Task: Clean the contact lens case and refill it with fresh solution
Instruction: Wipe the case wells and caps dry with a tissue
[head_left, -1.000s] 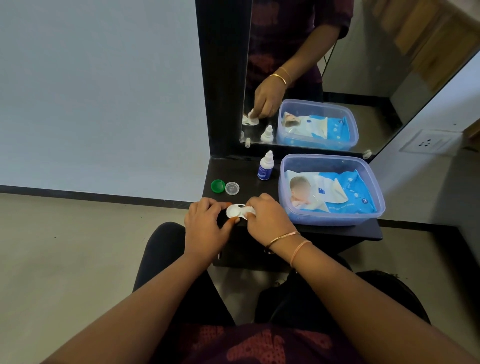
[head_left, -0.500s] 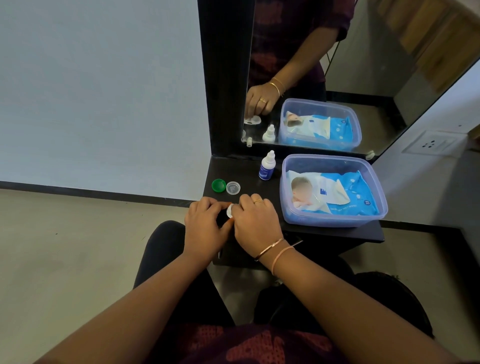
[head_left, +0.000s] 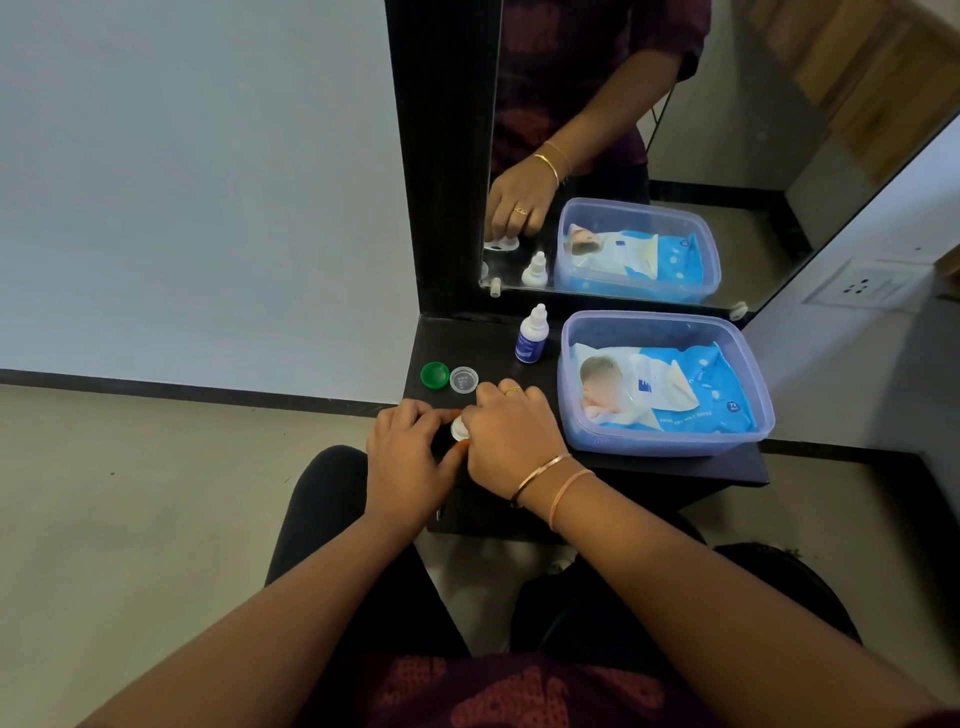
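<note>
The white contact lens case (head_left: 459, 429) lies on the front left of the dark shelf (head_left: 483, 343), mostly hidden under my hands. My left hand (head_left: 410, 447) holds its left end between thumb and fingers. My right hand (head_left: 511, 434) covers the right part with curled fingers; what they do there is hidden. A green cap (head_left: 434, 374) and a clear cap (head_left: 463, 379) lie side by side just behind my hands. A small white solution bottle (head_left: 531, 336) with a blue label stands upright further back.
A translucent blue tub (head_left: 758, 384) holding a pack of wet wipes (head_left: 670, 389) fills the shelf's right half. A mirror (head_left: 675, 130) rises behind the shelf. A wall socket (head_left: 862, 285) sits at the right. My knees are below the shelf's front edge.
My right hand has slid left over the case, which was largely visible a second ago; now only a small white part shows between my hands. My left hand stays in place.
</note>
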